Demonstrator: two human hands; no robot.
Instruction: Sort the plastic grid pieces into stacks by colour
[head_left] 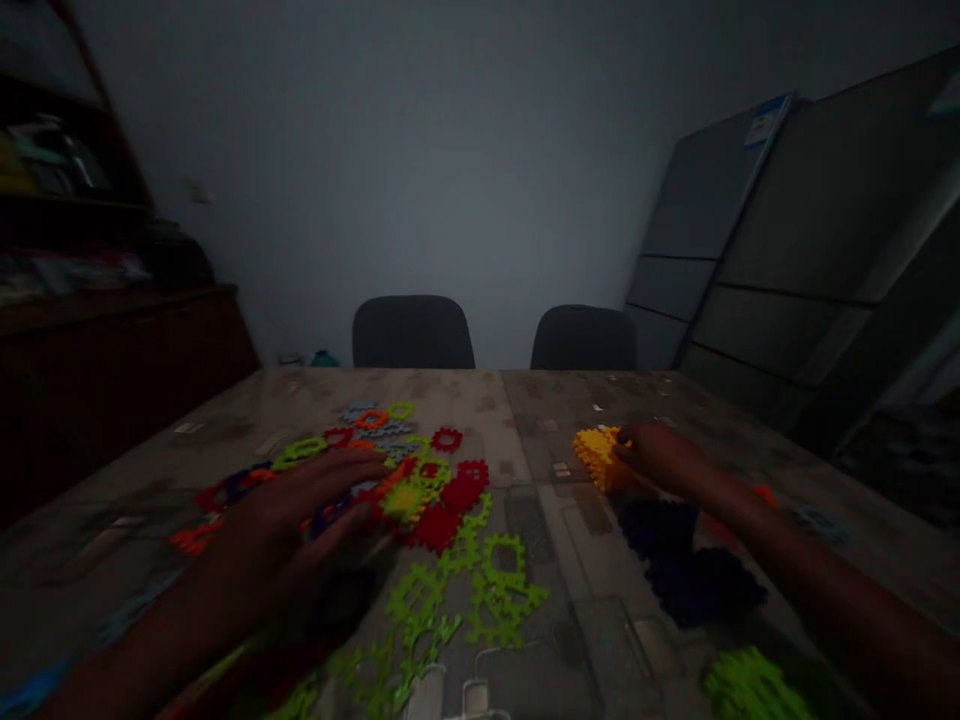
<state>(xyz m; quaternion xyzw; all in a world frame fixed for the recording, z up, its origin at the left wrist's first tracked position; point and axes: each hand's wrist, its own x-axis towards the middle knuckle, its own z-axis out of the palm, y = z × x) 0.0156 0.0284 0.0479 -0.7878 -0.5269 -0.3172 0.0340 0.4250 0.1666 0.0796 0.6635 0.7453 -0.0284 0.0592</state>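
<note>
The room is dim. My left hand [315, 500] lies low over a spread of flat plastic interlocking pieces, its fingers stretched out toward red pieces [450, 500] and a yellow-green one [405, 497]. My right hand [660, 458] reaches to the right side of the table and its fingers close on a yellow stack of pieces [598, 455]. Just nearer than that hand, beside my right forearm, rest dark purple stacks [686, 560]. Green pieces [487, 590] lie in front of me.
The patterned table [570, 640] holds more loose pieces: orange ones at the left [195, 538], grey and green at the back [371, 418], a green stack at the near right [750, 685]. Two dark chairs [412, 332] stand behind the table, grey cabinets [787, 240] right, dark shelves [90, 300] left.
</note>
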